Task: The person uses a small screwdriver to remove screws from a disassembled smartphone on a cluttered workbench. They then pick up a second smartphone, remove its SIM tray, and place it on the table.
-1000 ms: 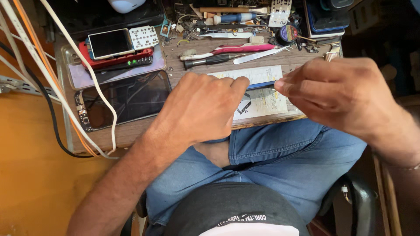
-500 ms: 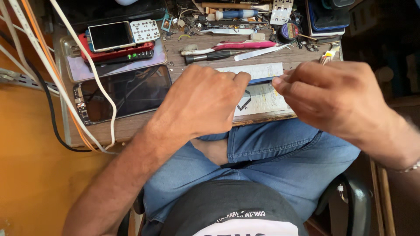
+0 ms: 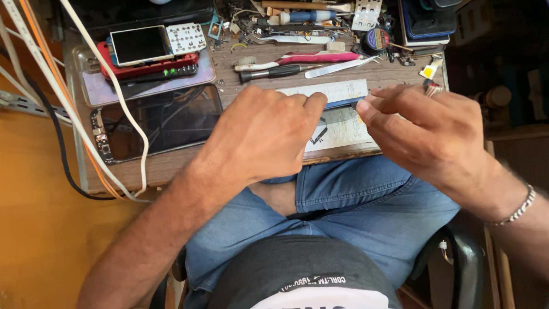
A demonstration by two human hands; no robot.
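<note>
Blue strip (image 3: 342,103), thin and flat, pinched at both ends between the two hands, lying across the white paper sheets (image 3: 343,123) at the front of the wooden bench (image 3: 171,166). Largest on the bench: dark phone screen panel (image 3: 157,123), flat at the left, with a white cable (image 3: 123,109) and orange cables draped over its left side. Behind it, a pale phone back cover (image 3: 114,91) carrying a red phone body (image 3: 148,66) and a small lit display with a white keypad board (image 3: 151,41). Left hand (image 3: 266,134), knuckles up, fingers curled down, thumb and fingertip clamped on the strip's left end. Right hand (image 3: 417,131), fingers bunched at the strip's right end; actual pinch hidden behind the fingertips, so grip there not certain. Silver chain bracelet (image 3: 517,209) on the right wrist. Further back, a black-handled screwdriver (image 3: 280,71), a pink-handled tool (image 3: 320,58), a flat metal pry blade (image 3: 337,67), and a small round tin (image 3: 377,40) among loose parts.
</note>
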